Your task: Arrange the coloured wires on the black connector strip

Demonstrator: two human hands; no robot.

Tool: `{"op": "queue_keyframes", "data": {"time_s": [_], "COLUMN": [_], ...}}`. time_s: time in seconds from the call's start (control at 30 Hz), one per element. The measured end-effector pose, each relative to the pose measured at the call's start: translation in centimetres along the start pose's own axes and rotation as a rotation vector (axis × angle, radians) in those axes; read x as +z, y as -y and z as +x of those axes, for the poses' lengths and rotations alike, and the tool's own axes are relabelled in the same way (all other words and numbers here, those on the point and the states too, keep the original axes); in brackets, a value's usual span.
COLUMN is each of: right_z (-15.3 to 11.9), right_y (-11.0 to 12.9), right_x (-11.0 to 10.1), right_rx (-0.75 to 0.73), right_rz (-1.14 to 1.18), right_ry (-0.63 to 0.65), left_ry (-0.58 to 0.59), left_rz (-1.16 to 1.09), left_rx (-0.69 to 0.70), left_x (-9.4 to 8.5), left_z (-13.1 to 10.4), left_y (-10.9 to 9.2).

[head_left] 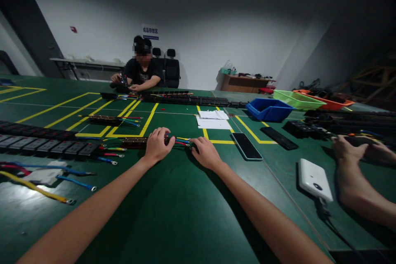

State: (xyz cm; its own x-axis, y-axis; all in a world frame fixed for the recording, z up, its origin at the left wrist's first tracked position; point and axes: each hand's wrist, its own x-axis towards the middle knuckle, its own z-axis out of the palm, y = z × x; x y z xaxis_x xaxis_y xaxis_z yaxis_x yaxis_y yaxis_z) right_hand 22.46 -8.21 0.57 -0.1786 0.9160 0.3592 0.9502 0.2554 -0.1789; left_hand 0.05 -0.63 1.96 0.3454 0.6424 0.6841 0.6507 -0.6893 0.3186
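Observation:
A dark strip [133,143] with thin copper-coloured lines lies across the green table. My left hand [159,145] is closed over its right end, where the cables come out. Short red, yellow and blue cables [182,142] run from there to the right, with metal lugs at their tips. The fingers of my right hand [204,152] are curled at those tips; what exactly they pinch is partly hidden. Behind lies a similar strip [105,120] with lugged cables. To the left are rows of black socket modules [64,147] and loose yellow, red and blue cables [37,186].
White papers [213,120], a phone [246,146], a black slab [279,138] and a white power bank [314,179] lie to the right. Beyond stand blue [269,110], green [298,100] and orange [337,101] bins. A co-worker's hands [349,148] work at right; another person [142,68] sits opposite.

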Motion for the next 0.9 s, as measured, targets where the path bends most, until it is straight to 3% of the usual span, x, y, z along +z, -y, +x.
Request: {"op": "queue_keyframes", "data": {"time_s": [0.37,0.9], "right_z": [0.05,0.07], "right_y": [-0.2,-0.15], "right_x": [0.43,0.24], "right_rx": [-0.003,0.001], "right_rz": [-0.019,-0.017], "right_ry": [-0.017,0.001], "left_ry": [0.022,0.054], "left_rz": [-0.138,-0.199], "left_rx": [0.138,0.1], "left_x": [0.19,0.27], "left_z": [-0.14,-0.2], "left_y": [0.11,0.27]}}
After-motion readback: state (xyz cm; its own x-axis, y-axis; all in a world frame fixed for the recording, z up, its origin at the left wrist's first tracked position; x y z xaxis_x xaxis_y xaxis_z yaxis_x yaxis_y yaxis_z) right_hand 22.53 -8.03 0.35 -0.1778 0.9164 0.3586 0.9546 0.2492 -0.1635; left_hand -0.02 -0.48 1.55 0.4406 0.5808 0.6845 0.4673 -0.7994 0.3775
